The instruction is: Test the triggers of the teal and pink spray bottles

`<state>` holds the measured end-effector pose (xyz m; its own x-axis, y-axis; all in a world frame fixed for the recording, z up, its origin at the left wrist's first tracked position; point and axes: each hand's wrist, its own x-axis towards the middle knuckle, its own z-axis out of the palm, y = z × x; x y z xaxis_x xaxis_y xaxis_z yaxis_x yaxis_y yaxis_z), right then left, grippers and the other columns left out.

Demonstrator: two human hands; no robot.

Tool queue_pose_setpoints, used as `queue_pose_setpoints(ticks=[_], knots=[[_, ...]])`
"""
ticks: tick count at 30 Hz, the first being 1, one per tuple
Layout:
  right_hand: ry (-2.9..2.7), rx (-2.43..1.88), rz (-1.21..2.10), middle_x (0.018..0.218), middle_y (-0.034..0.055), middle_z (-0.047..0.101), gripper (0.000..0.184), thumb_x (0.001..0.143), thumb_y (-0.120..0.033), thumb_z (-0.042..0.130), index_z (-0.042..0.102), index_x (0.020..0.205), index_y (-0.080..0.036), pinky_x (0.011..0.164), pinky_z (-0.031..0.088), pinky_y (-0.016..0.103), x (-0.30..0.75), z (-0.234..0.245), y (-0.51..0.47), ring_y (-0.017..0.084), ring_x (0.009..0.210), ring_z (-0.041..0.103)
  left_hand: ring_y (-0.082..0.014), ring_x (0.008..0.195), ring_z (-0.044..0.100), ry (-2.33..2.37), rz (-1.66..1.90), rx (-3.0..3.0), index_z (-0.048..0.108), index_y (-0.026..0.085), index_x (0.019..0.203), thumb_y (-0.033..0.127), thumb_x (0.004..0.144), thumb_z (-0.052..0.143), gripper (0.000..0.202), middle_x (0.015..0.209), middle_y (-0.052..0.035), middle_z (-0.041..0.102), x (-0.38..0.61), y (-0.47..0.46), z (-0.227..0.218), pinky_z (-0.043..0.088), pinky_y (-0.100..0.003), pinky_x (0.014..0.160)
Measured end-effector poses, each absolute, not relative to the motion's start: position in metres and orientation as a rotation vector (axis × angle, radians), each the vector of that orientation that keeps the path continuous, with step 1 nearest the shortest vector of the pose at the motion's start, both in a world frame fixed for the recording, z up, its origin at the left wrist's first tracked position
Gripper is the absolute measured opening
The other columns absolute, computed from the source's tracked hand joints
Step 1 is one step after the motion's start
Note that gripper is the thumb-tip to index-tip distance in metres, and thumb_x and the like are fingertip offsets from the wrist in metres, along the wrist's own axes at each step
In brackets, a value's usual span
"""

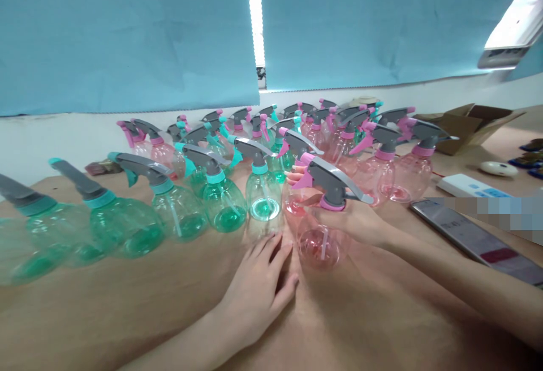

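Right hand (356, 218) wrapped round a pink spray bottle (324, 241), near centre, tilted. Left hand (254, 294) open, fingers spread on the tan tabletop (106, 309), holding nothing, fingertips just near a green spray bottle (263, 201). More pink bottles (407, 178) far right, green bottles (123, 227) left.

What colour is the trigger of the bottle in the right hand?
Pink: the trigger shows best in the head view.

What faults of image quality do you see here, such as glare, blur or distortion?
In the head view, a bright light strip glares between the blue curtains; the wide lens stretches the green spray bottles at left; a pixelated patch covers the area above the phone; the pink spray bottle in the right hand looks fairly sharp.
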<state>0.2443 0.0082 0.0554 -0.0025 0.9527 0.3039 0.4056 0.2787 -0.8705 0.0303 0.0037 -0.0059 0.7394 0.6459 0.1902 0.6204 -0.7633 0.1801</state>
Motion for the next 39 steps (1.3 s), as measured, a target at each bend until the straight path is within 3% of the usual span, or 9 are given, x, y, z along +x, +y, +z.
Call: queue_pose_setpoints(ticks=[4, 12, 19, 23, 39], knots=[[-1.575, -1.35, 0.71, 0.078, 0.0035, 0.068, 0.021, 0.065, -0.029, 0.058, 0.067, 0.083, -0.021, 0.062, 0.055, 0.033, 0.244, 0.0548, 0.0085, 0.023, 0.076, 0.064, -0.032, 0.129, 0.042, 1.037, 0.359, 2.838, 0.047, 0.015, 0.133, 0.032, 0.092, 0.05, 0.045, 0.14, -0.0151, 0.048, 0.031, 0.0038, -0.005, 0.038, -0.052, 0.103], [-1.633, -1.256, 0.677, 0.089, -0.0009, 0.07, 0.021, 0.068, -0.022, 0.058, 0.065, 0.088, -0.024, 0.071, 0.054, 0.029, 0.2455, 0.0553, 0.0089, 0.02, 0.085, 0.066, -0.0318, 0.128, 0.043, 1.031, 0.375, 2.853, 0.048, 0.015, 0.133, 0.032, 0.092, 0.049, 0.044, 0.139, -0.0147, 0.049, 0.0301, 0.0043, -0.0056, 0.039, -0.051, 0.102], [-1.576, -1.204, 0.747, 0.075, -0.0026, 0.07, 0.01, 0.064, -0.02, 0.057, 0.062, 0.071, -0.024, 0.065, 0.056, 0.03, 0.2433, 0.0574, 0.0093, 0.021, 0.077, 0.067, -0.0328, 0.129, 0.042, 1.037, 0.35, 2.843, 0.047, 0.014, 0.133, 0.032, 0.093, 0.048, 0.044, 0.14, -0.0158, 0.047, 0.0305, 0.0037, -0.0058, 0.038, -0.052, 0.103], [-1.57, -1.2, 0.76, 0.074, -0.0024, 0.07, 0.012, 0.062, -0.02, 0.057, 0.063, 0.072, -0.025, 0.064, 0.056, 0.031, 0.2416, 0.0588, 0.0088, 0.021, 0.077, 0.067, -0.0324, 0.129, 0.042, 1.032, 0.353, 2.823, 0.046, 0.015, 0.134, 0.031, 0.093, 0.049, 0.044, 0.14, -0.0156, 0.047, 0.0306, 0.0036, -0.0047, 0.037, -0.052, 0.104], [-1.62, -1.213, 0.662, 0.062, -0.0028, 0.054, 0.006, 0.061, -0.021, 0.052, 0.052, 0.066, -0.025, 0.054, 0.047, 0.03, 0.2405, 0.0636, 0.0068, 0.015, 0.058, 0.053, -0.0322, 0.129, 0.042, 1.042, 0.319, 2.851, 0.047, 0.014, 0.134, 0.032, 0.094, 0.049, 0.044, 0.141, -0.016, 0.046, 0.0298, 0.0043, -0.0056, 0.037, -0.052, 0.104]])
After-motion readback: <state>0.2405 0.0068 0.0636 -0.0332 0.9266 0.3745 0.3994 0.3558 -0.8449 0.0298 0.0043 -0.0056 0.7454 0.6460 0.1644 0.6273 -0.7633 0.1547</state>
